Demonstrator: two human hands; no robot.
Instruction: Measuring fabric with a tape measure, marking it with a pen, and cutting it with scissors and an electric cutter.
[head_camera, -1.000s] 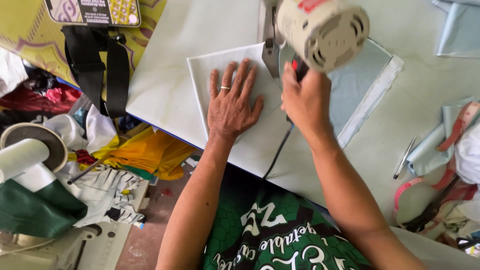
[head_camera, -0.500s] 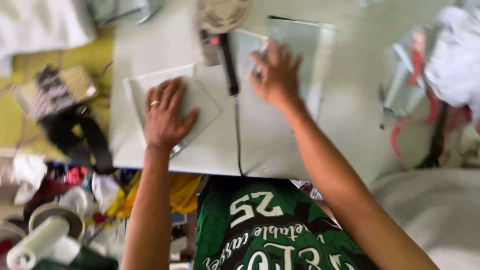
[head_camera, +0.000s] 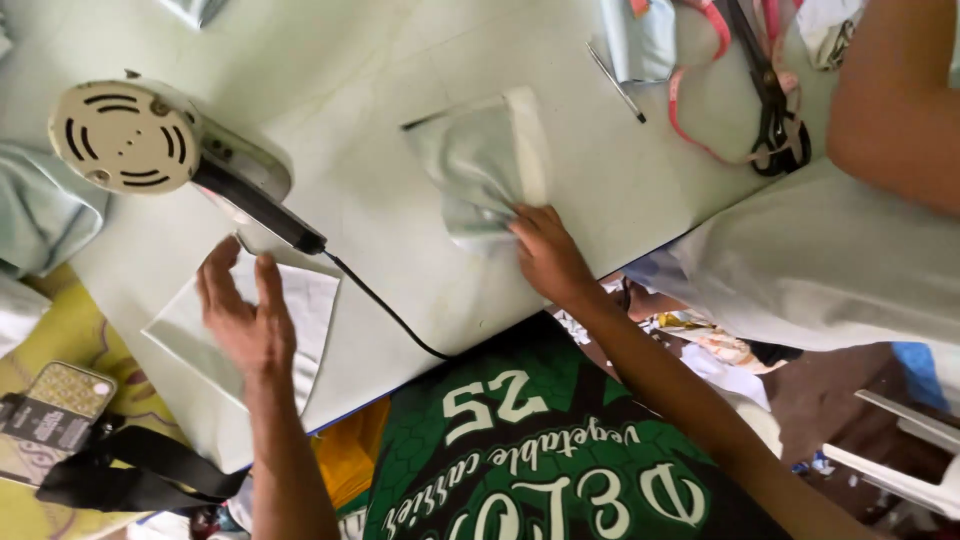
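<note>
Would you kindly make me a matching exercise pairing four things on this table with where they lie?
Things:
1. left hand
2. right hand
3. scissors
4. round motor housing

Places:
A. far right, beside pink straps
B. flat on the white fabric square
C. on the pale green fabric piece
D. far left of the table

Pairs: 1-B, 2-C, 3-A, 4-D

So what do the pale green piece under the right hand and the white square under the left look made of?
The pale green piece looks like thin woven cloth, matte: it folds and rumples softly under the right hand. The white square under the left hand lies flat with crisp edges, probably stiffer fabric or paper; hard to tell.
</note>
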